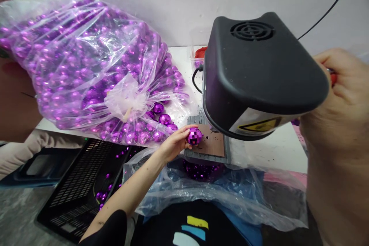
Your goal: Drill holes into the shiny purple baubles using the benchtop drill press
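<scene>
Between the fingers and thumb of my left hand (pixel 178 142) is a purple mirror-faceted ball ornament (pixel 194 136). It is held over the brown plate (pixel 213 147) on the grey base of a bench press machine. The black housing (pixel 259 69) of this machine has a vent on top and a yellow warning label, and it hides whatever lies beneath it. High at the right, my right hand (pixel 337 84) is closed round the machine's handle (pixel 333 77); only a red and metal bit of it shows.
A large clear plastic bag (pixel 86 61) of purple ball ornaments fills the left of the white table (pixel 265 153). Below it is a black crate (pixel 72 188) with loose ornaments. Plastic sheeting (pixel 230 196) covers my lap. Behind the machine stands a clear container (pixel 197 59) with something red.
</scene>
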Demonstrator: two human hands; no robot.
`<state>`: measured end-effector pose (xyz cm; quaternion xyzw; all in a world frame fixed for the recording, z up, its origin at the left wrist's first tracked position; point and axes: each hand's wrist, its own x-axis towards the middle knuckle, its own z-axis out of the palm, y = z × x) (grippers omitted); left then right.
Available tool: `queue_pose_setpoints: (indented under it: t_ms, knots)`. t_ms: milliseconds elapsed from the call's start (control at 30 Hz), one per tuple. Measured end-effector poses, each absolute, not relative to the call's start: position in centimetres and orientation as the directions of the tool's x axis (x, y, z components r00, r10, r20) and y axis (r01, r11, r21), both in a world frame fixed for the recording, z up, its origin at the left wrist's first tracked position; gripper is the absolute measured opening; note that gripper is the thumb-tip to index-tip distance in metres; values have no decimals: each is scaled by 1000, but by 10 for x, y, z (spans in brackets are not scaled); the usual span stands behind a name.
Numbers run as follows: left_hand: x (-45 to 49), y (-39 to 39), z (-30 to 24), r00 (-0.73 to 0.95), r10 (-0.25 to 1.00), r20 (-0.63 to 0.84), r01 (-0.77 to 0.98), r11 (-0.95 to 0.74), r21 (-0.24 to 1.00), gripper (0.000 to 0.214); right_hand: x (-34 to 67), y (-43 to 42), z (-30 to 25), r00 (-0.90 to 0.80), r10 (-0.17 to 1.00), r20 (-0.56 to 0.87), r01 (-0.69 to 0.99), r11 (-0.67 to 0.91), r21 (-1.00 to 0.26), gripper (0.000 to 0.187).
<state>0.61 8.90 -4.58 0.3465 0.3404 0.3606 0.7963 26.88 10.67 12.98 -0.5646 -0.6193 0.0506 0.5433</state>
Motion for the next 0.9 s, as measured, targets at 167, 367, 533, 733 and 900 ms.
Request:
queue_pose_setpoints:
  t_ms: [167, 367, 533, 733, 900]
  knots:
    - [16, 80, -37, 353, 911, -214, -4, 230, 973, 57, 269, 105, 130, 224, 755, 616, 654, 352, -670, 42]
    - [31, 84, -42, 331, 936, -119, 206, 51, 977, 47, 271, 105, 127, 201, 750, 630, 652, 377, -658, 46]
    - [42, 92, -47, 315, 949, -13, 422, -127, 898, 45, 274, 105, 128, 182, 772, 609, 670, 356, -651, 52]
    - [51, 96, -45, 340, 931, 135, 515, -304, 801, 40, 272, 105, 129, 176, 768, 616, 659, 373, -653, 52]
    - [60, 97, -49, 361, 920, 154, 583, -351, 733, 30, 271, 106, 129, 195, 753, 629, 657, 376, -654, 50]
